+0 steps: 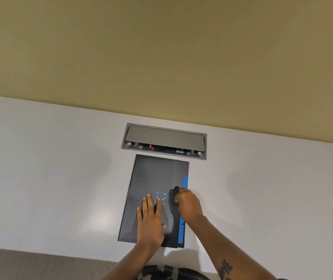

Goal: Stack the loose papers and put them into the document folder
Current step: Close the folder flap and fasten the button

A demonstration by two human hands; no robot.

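A dark grey document folder (153,178) with a blue logo lies shut and flat on the white table (50,168), long side pointing away from me. A blue strip (182,225) runs along its right edge. My left hand (150,221) rests flat on the cover, fingers spread. My right hand (188,205) is at the right edge, fingers pinched on a small black tab or clasp (176,188) of the folder. No loose papers are visible.
A grey cable and power box (164,138) is set into the table just beyond the folder, its lid part open. A yellowish wall (161,57) rises behind the table. The table's near edge runs under my forearms.
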